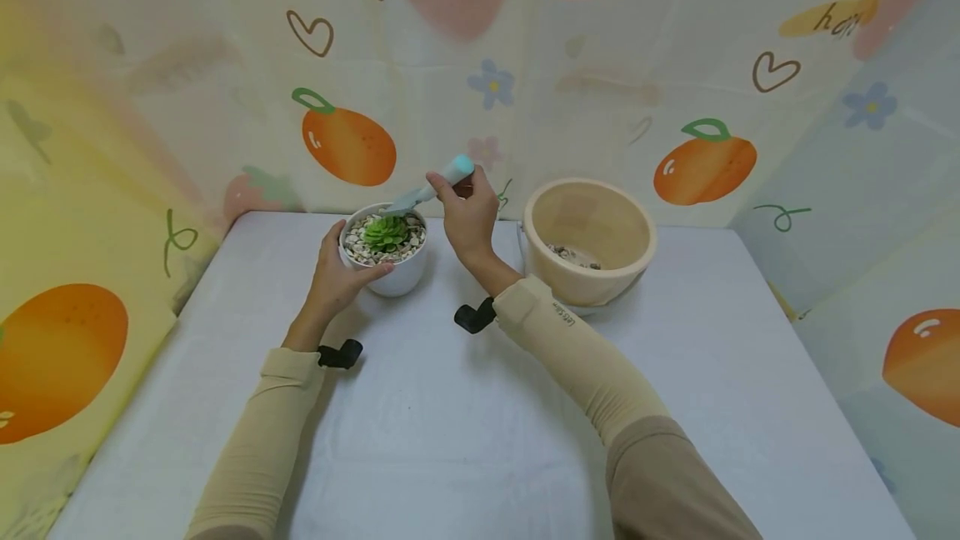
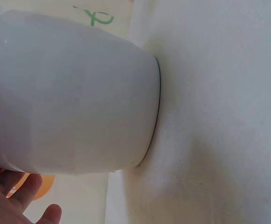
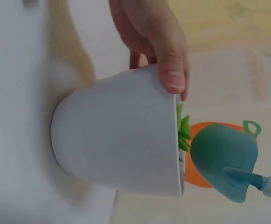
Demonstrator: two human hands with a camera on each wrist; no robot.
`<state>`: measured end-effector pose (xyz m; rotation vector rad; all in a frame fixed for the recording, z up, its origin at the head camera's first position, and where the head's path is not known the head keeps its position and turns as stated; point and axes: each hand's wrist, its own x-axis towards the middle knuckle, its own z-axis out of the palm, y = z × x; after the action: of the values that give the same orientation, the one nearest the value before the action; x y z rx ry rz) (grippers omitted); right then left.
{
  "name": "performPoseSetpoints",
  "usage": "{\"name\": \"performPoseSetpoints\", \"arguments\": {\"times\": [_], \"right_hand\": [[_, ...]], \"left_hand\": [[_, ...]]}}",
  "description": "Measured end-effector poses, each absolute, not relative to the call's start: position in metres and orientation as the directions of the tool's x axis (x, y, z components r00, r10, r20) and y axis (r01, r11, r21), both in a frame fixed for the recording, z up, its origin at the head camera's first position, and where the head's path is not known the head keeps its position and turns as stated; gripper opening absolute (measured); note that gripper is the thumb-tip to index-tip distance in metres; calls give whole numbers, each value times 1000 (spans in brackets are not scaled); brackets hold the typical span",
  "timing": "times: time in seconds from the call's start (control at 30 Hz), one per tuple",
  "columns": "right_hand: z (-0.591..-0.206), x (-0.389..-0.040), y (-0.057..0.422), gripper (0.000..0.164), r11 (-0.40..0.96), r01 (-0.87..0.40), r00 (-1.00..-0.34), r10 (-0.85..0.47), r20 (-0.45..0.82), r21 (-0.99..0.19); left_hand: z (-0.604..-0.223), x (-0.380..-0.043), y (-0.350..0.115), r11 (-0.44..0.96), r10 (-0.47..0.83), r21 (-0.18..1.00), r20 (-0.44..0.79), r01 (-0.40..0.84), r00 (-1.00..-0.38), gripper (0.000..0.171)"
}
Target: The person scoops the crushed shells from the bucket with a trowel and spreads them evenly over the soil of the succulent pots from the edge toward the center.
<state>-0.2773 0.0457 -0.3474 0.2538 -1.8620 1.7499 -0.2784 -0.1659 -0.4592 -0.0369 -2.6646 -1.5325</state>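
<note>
In the head view, a white flowerpot [image 1: 399, 278] stands upright on the table, filled with pale pebbles around a green succulent [image 1: 386, 233]. My left hand [image 1: 335, 280] holds this pot at its rim, thumb on the near side and fingers round the left side. A small blue trowel [image 3: 224, 156] is gripped by its handle in my right hand [image 1: 472, 219]. The trowel's blade slants down over the back rim of the pot, close above the succulent. In the left wrist view, the pot's smooth white wall [image 2: 74, 93] fills much of the picture.
A larger beige pot [image 1: 600, 223] with a few pebbles at its bottom stands to the right, near my right forearm. A white cloth covers the table [image 1: 420, 432]. Behind the table's back edge hangs a printed curtain [image 1: 442, 123] with orange fruit.
</note>
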Motion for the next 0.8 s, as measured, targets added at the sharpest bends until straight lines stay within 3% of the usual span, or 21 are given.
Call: {"name": "performPoseSetpoints", "arguments": {"times": [0.2,0.63,0.8], "right_hand": [[-361,-293,52,24,26,-465,-857,239,457,-885],[-354,-290,73,29,-31,-441,-870,261,419,-897],[-348,-290,82,23,-53,-426,-879,260,399,-903]], "left_hand": [[-460,-278,-165,488,-12,871,66,52,-998,119],[-459,-276,-165,494,-8,868,63,51,-998,118],[-458,-277,-165,496,-14,867,63,48,-998,118]]}}
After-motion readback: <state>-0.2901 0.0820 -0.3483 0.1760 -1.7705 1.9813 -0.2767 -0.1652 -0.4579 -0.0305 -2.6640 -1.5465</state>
